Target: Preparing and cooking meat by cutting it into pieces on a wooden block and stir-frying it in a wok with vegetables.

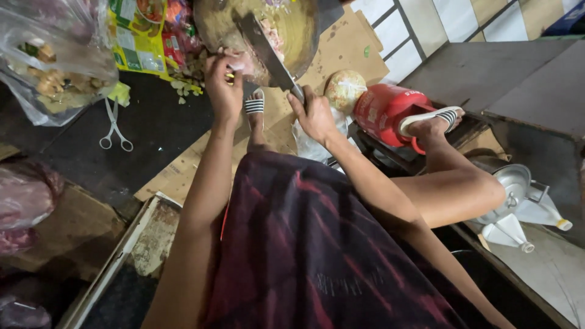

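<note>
Flattened cardboard [350, 42] covers the dark floor where I sit, with a round wooden chopping block [292, 30] set on it just ahead of my knees. My right hand [314, 116] is wrapped around the handle of a big cleaver [268, 52], fingers clamped shut on it, and the broad blade slants up and away across the block. My left hand [224, 85] sits at the block's near edge, fingertips pinched together on a small pale piece of food [237, 64] (I cannot tell what kind), just beside the blade. More chopped bits lie on the block's top. Scissors [114, 128] with pale handles lie on the floor to the left, well apart from my hands, below a clear plastic bag [55, 61] with food inside. A red gas canister [384, 113] lies on its side to the right, my sandalled foot [432, 122] resting against it.
</note>
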